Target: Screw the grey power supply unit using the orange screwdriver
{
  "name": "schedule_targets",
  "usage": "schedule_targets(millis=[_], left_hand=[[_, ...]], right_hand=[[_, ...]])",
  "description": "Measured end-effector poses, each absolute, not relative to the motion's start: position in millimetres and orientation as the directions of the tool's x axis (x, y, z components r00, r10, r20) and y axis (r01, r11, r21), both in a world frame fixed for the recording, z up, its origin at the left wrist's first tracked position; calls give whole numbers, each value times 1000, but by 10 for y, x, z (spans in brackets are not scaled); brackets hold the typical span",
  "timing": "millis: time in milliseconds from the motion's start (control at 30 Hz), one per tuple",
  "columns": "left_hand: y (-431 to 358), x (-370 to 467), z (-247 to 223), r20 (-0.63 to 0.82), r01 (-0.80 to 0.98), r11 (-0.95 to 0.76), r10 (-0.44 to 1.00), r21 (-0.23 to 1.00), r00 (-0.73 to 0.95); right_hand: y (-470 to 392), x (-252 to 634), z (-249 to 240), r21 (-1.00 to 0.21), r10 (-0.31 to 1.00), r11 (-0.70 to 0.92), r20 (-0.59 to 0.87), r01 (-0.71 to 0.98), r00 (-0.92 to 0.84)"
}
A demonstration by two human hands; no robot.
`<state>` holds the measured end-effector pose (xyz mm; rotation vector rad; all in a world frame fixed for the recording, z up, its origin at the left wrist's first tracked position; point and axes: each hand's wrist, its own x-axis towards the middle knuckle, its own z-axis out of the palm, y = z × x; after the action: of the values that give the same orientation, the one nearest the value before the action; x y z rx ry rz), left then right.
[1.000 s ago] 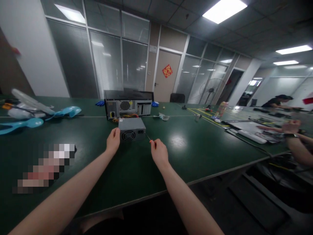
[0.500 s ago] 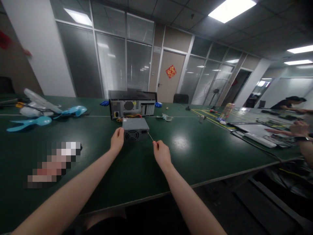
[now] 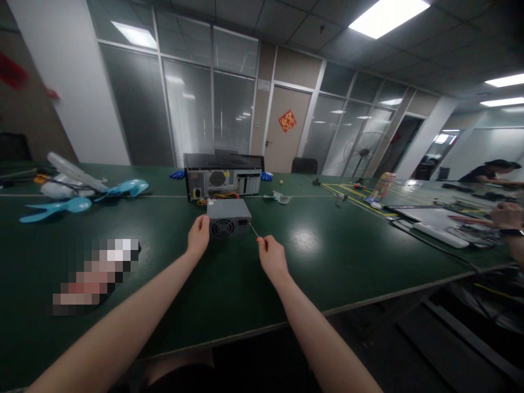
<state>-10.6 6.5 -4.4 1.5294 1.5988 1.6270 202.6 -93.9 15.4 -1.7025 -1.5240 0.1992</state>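
A grey metal power supply unit (image 3: pixel 229 209) with a round fan grille on its near face sits on the green table (image 3: pixel 229 284). My left hand (image 3: pixel 198 234) grips its left side, thumb and fingers at the edge. My right hand (image 3: pixel 272 255) is closed round the small orange handle of a thin screwdriver (image 3: pixel 254 229). The screwdriver's shaft points up and left, its tip at the unit's right front edge. Colored cables show behind the unit, in front of a black computer case (image 3: pixel 224 177) that lies on its side.
Pale blue plastic pieces (image 3: pixel 57 207) and a white object lie at left, near a pixelated item (image 3: pixel 98 275). A small clear piece (image 3: pixel 282 198) lies right of the case. Farther right are a bottle (image 3: pixel 382 188), a panel, cables and another person's hand (image 3: pixel 506 215).
The view has shifted slightly, moving the scene a little right and down. Both hands keep their places at the power supply unit.
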Motion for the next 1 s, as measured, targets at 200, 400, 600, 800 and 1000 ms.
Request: schedule_targets(millis=[200, 400, 600, 800, 1000], left_hand=[[96, -114, -66, 431, 411, -286, 843, 865, -321], [120, -114, -95, 453, 401, -316, 835, 860, -312], [97, -113, -59, 465, 412, -329, 837, 850, -290], [64, -118, -40, 450, 408, -319, 848, 855, -281], [71, -121, -50, 459, 405, -327, 841, 854, -286]], right_hand=[[-885, 2040, 101, -683, 854, 93, 429, 725, 294], [-858, 2058, 94, -727, 914, 69, 320, 683, 248], [-833, 2060, 74, -709, 871, 99, 401, 698, 284], [-832, 2070, 89, -691, 935, 41, 281, 722, 216], [-835, 2061, 104, -701, 908, 54, 331, 711, 257]])
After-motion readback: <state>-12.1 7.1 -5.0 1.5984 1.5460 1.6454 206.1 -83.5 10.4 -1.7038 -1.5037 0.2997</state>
